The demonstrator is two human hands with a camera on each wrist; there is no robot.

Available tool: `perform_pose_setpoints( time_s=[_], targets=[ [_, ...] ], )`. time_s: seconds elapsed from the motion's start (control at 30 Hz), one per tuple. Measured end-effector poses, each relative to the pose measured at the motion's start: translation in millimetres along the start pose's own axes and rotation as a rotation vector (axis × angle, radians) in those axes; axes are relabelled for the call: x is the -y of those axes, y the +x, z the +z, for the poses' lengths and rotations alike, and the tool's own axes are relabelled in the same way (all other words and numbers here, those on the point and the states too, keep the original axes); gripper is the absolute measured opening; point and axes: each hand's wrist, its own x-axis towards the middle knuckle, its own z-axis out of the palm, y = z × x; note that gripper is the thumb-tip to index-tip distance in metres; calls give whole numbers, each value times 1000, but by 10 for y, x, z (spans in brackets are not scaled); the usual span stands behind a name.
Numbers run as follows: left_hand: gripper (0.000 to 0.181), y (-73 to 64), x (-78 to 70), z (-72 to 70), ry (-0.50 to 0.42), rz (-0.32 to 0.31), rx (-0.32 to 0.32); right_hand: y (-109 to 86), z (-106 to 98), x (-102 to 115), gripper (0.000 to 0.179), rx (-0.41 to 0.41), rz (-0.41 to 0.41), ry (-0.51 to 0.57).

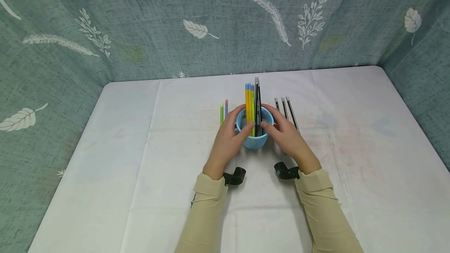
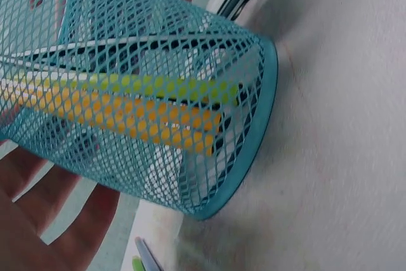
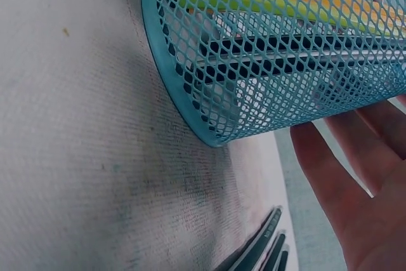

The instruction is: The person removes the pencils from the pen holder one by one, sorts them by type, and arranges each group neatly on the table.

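Note:
A light-blue mesh pencil cup (image 1: pixel 255 143) stands roughly upright between both hands. Inside it are yellow pencils (image 1: pixel 248 98) with blue ends, a green pencil (image 1: pixel 252 106), and black pencils (image 1: pixel 259 98) with silvery ends. My left hand (image 1: pixel 226 138) grips the cup's left side, its thumb at the near rim. On the opposite side, my right hand (image 1: pixel 289 139) holds the cup with fingers curved around it. Both wrist views show the cup's solid base ring (image 2: pixel 269 93) close to the tabletop; whether it touches, I cannot tell.
A green pencil (image 1: pixel 221 114) and a purple pencil (image 1: pixel 226 107) lie left of the cup, partly behind the left hand. Several black pencils (image 1: pixel 291 110) lie to the right, beyond the right hand. White cloth (image 1: pixel 175 147) covers the table; a leaf-patterned curtain (image 1: pixel 225 18) hangs behind.

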Motion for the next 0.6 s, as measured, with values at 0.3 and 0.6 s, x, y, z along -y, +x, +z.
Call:
perform_pose_setpoints(
  time_s=[0.3, 0.6],
  targets=[
    [53, 11, -43, 29, -61, 24, -96, -5, -16, 7, 64, 49, 7, 65],
    [48, 2, -92, 29, -61, 125, -65, 17, -21, -61, 86, 127, -63, 147]
  ],
)
